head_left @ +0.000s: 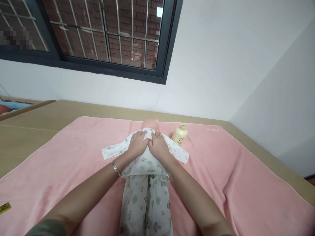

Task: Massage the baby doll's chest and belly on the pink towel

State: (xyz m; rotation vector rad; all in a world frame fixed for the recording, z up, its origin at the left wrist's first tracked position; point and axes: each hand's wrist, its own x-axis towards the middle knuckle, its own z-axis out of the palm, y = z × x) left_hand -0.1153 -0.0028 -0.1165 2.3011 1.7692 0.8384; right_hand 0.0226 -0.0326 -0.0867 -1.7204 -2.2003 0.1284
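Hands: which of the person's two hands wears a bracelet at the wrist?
The left hand; a silver bracelet circles its wrist, while the right hand has a bare wrist.

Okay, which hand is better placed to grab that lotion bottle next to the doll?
Probably the right hand. It rests on the doll's shirt on the side where the bottle stands, close by. The left hand would have to cross over it.

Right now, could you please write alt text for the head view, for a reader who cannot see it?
Both hands, left hand and right hand, press flat on the chest of a doll in printed white clothes, lying on a pink towel. A cream pump bottle stands beside the doll's head.
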